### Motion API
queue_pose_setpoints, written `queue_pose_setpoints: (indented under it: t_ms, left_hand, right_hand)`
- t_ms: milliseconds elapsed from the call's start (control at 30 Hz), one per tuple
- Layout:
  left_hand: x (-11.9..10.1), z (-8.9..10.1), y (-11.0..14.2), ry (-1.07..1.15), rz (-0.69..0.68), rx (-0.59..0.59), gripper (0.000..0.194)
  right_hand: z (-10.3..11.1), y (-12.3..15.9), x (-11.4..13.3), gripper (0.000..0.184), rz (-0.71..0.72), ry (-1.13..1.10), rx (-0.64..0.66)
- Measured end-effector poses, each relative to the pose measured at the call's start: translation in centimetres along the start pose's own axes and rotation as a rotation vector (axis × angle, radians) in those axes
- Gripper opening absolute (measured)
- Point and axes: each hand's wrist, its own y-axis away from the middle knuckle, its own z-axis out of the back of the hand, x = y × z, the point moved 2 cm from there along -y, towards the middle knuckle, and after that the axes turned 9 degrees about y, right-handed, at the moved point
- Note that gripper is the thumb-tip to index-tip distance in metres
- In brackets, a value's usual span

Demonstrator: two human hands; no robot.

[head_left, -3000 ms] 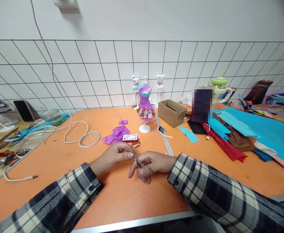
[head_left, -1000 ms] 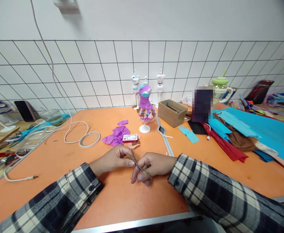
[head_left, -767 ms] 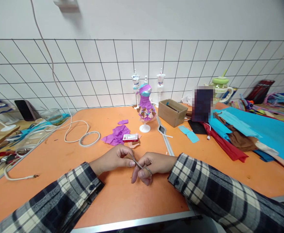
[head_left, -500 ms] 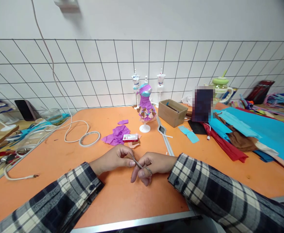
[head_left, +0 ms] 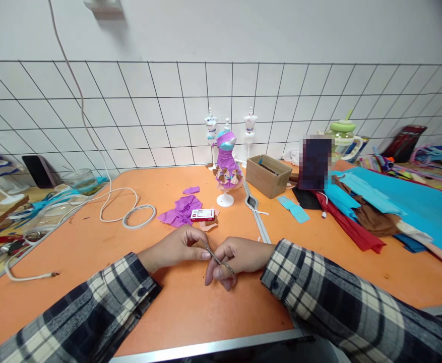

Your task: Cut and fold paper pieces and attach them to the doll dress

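My right hand (head_left: pixel 235 259) is closed around a small pair of metal scissors (head_left: pixel 216 258), with a finger loop showing near the thumb. The blades point up and left to the fingertips of my left hand (head_left: pixel 185 248). There the left thumb and forefinger are pinched together at the blade tips, and whatever lies between them is too small to make out. Just beyond the hands are a red-and-white small box (head_left: pixel 202 215) and crumpled purple crepe paper (head_left: pixel 181 210). Further back stands a mini dress form (head_left: pixel 226 161) in a purple paper dress with brown ruffles.
A cardboard box (head_left: pixel 269 176) and blue paper strip (head_left: pixel 294 208) lie to the right, before piled coloured paper (head_left: pixel 379 206). To the left are a tape roll (head_left: pixel 139 217) and white cable (head_left: pixel 109 201). Two bare dress forms (head_left: pixel 250 123) stand by the tiled wall.
Both hands stay almost in place. The right fingers and the scissors' handle have shifted very slightly.
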Motion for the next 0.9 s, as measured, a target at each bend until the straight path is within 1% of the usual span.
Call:
queue_pose_setpoints:
  t_ms: [100,233,400,600,733,900]
  left_hand:
    - [0.04,0.07,-0.01,-0.010,-0.001,-0.006,0.027]
    - [-0.11,0.04,-0.02,-0.013,0.006,-0.001,0.028]
    - [-0.57,-0.03,0.11,-0.038,0.010,0.001,0.026]
    - [-0.21,0.07,0.14,-0.105,0.038,0.010,0.027]
    - [-0.03,0.06,0.04,-0.103,0.023,0.024,0.027]
    - [-0.21,-0.06,0.04,-0.073,0.014,0.039,0.027]
  right_hand:
    - [0.01,-0.01,-0.15,0.054,-0.020,0.014,-0.015]
    - [-0.03,-0.01,-0.14,0.058,0.003,0.003,0.005]
    - [-0.11,-0.09,-0.18,0.056,-0.039,0.016,-0.015]
    - [-0.11,-0.09,-0.08,0.060,-0.011,0.018,-0.011]
    - [0.01,-0.01,-0.18,0.060,-0.027,0.011,-0.016]
    - [0.12,0.19,0.05,0.059,0.010,-0.016,0.004]
